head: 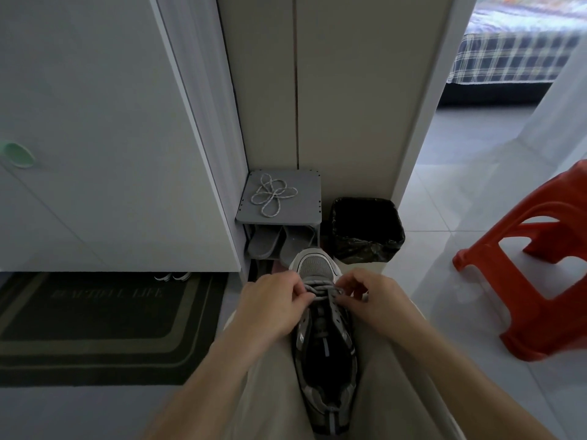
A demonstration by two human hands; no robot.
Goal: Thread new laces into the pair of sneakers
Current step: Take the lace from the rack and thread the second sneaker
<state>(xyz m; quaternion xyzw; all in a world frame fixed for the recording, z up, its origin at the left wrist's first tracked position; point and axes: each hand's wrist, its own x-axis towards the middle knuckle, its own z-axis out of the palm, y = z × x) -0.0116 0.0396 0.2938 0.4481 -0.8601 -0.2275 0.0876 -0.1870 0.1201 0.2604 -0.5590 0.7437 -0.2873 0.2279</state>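
Note:
A grey and black sneaker point(324, 350) lies lengthwise between my thighs, toe pointing away. A grey lace point(319, 292) crosses its lowest eyelets near the toe. My left hand point(273, 306) pinches the lace at the left eyelets, fingers curled. On the right side, my right hand point(371, 300) pinches the lace with curled fingers. A second speckled lace point(271, 194) lies in loose loops on top of the small grey shoe rack point(305, 192). No second sneaker of the pair is clearly in view.
Grey slippers point(279, 242) sit on the rack's lower shelf. A bin with a black bag point(365, 230) stands to its right. An orange plastic stool point(533, 265) is at the right, a dark doormat point(95, 325) at the left under a white cabinet point(95, 122).

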